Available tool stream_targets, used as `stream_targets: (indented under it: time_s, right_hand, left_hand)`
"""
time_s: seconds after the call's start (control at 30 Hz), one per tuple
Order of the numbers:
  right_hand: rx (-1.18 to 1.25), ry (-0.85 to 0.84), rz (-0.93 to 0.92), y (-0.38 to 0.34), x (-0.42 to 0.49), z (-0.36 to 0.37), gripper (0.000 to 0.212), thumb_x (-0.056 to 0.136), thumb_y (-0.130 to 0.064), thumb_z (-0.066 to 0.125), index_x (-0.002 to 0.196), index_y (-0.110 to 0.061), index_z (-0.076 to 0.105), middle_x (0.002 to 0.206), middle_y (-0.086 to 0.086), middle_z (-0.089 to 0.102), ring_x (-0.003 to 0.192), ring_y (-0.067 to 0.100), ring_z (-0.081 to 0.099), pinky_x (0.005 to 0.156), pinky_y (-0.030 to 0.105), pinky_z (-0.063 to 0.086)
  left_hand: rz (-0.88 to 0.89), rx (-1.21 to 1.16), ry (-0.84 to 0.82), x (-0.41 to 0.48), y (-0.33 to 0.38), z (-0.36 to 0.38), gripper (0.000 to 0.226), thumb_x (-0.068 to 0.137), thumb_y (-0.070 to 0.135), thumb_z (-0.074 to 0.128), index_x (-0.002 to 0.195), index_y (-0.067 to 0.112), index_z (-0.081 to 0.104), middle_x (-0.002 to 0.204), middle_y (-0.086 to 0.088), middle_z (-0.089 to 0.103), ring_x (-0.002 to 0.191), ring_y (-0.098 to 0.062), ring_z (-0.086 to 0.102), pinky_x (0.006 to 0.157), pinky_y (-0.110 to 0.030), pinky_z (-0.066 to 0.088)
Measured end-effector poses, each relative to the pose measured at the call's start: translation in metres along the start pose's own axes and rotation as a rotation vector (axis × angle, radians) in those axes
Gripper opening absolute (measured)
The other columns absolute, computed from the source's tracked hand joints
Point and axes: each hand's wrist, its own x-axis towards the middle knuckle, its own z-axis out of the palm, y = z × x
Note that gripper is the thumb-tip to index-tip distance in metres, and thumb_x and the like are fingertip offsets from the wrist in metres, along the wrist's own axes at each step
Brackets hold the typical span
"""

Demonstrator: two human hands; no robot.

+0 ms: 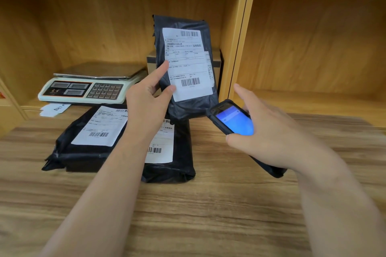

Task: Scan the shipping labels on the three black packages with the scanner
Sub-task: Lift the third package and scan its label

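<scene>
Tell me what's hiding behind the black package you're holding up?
Behind the raised black package in the left hand sits a brown cardboard box on the shelf. Only its edges show; the package covers the rest.

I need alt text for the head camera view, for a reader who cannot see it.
The left hand holds a black package upright, label facing the camera, while the right hand holds a handheld scanner below it. Two more labelled black packages lie on the wooden table.
</scene>
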Motion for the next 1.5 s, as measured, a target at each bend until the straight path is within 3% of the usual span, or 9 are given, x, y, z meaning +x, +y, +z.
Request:
stream_targets:
  time_s: [0.13, 0.27, 0.37, 0.53, 0.67, 0.97, 1.2, 1.33, 1.5]
  right_hand:
    - [0.01, 0.001, 0.004, 0.0, 0.001, 0.0, 0.104, 0.076, -0.051, 0.066, 0.157, -0.048, 0.001, 0.151, -0.013, 0.039, 0.12, 0.011, 0.041, 0.087, 0.036, 0.037]
    - [0.021, 0.04, -0.001, 0.001, 0.003, 0.001, 0.105, 0.075, -0.053, 0.066, 0.157, -0.047, 0.001, 0.154, -0.012, 0.038, 0.134, 0.014, 0.04, 0.091, 0.037, 0.038]
    - [0.066, 0.059, -0.006, 0.001, 0.003, 0.001, 0.106, 0.076, -0.053, 0.068, 0.157, -0.048, 0.0, 0.146, -0.012, 0.043, 0.122, 0.014, 0.044, 0.088, 0.037, 0.037]
    - [0.126, 0.059, -0.022, 0.001, 0.001, -0.003, 0.105, 0.079, -0.051, 0.069, 0.156, -0.05, -0.002, 0.142, -0.015, 0.044, 0.112, 0.015, 0.05, 0.083, 0.034, 0.037]
    - [0.162, 0.085, -0.033, 0.001, 0.0, -0.005, 0.106, 0.076, -0.054, 0.069, 0.155, -0.052, 0.0, 0.129, -0.021, 0.044, 0.084, 0.011, 0.054, 0.072, 0.031, 0.043]
    - [0.221, 0.194, -0.015, 0.005, 0.0, -0.012, 0.103, 0.079, -0.046, 0.072, 0.157, -0.049, 0.005, 0.118, -0.022, 0.049, 0.086, 0.009, 0.058, 0.064, 0.032, 0.049]
    - [0.271, 0.256, 0.015, 0.006, 0.001, -0.014, 0.101, 0.079, -0.047, 0.071, 0.157, -0.048, 0.007, 0.12, -0.021, 0.049, 0.099, 0.014, 0.06, 0.074, 0.044, 0.057]
    - [0.258, 0.247, 0.026, 0.007, 0.002, -0.013, 0.1, 0.08, -0.045, 0.072, 0.157, -0.049, 0.008, 0.109, -0.031, 0.046, 0.096, 0.011, 0.059, 0.072, 0.043, 0.057]
    - [0.254, 0.238, 0.029, 0.008, 0.004, -0.012, 0.102, 0.077, -0.047, 0.073, 0.156, -0.05, 0.007, 0.11, -0.031, 0.046, 0.098, 0.014, 0.061, 0.073, 0.047, 0.058]
  left_hand:
    - [-0.012, -0.019, 0.005, 0.0, 0.0, 0.0, 0.059, 0.096, 0.0, 0.071, 0.15, 0.022, 0.059, 0.14, 0.001, 0.071, 0.132, -0.009, 0.065, 0.104, -0.034, 0.058]
    - [-0.041, -0.058, 0.005, -0.001, 0.001, 0.002, 0.058, 0.097, 0.0, 0.069, 0.15, 0.021, 0.059, 0.14, 0.004, 0.071, 0.128, -0.004, 0.066, 0.103, -0.028, 0.058]
    - [-0.062, -0.077, -0.007, -0.001, -0.001, 0.004, 0.056, 0.098, 0.001, 0.068, 0.149, 0.021, 0.059, 0.14, 0.004, 0.071, 0.127, -0.005, 0.067, 0.1, -0.026, 0.059]
    - [-0.124, -0.086, -0.023, -0.001, -0.012, 0.012, 0.053, 0.099, 0.003, 0.066, 0.148, 0.023, 0.061, 0.139, 0.004, 0.072, 0.127, -0.009, 0.068, 0.098, -0.03, 0.061]
    - [-0.202, -0.119, -0.078, -0.003, -0.02, 0.019, 0.05, 0.099, 0.002, 0.066, 0.145, 0.022, 0.064, 0.137, 0.001, 0.073, 0.125, -0.013, 0.07, 0.098, -0.036, 0.062]
    - [-0.341, -0.042, -0.217, -0.013, -0.032, 0.039, 0.048, 0.097, 0.002, 0.07, 0.14, 0.023, 0.069, 0.137, 0.001, 0.072, 0.126, -0.02, 0.067, 0.099, -0.044, 0.061]
    - [-0.402, 0.043, -0.315, -0.023, -0.037, 0.048, 0.046, 0.096, 0.003, 0.07, 0.139, 0.019, 0.069, 0.124, 0.006, 0.078, 0.118, -0.013, 0.07, 0.105, -0.033, 0.056]
    - [-0.403, 0.084, -0.364, -0.027, -0.036, 0.05, 0.044, 0.097, 0.002, 0.069, 0.138, 0.017, 0.069, 0.113, 0.01, 0.076, 0.109, -0.008, 0.069, 0.087, -0.016, 0.054]
    - [-0.423, 0.139, -0.412, -0.031, -0.034, 0.054, 0.046, 0.098, 0.004, 0.068, 0.143, 0.012, 0.065, 0.132, 0.0, 0.075, 0.116, -0.014, 0.067, 0.08, -0.012, 0.05]
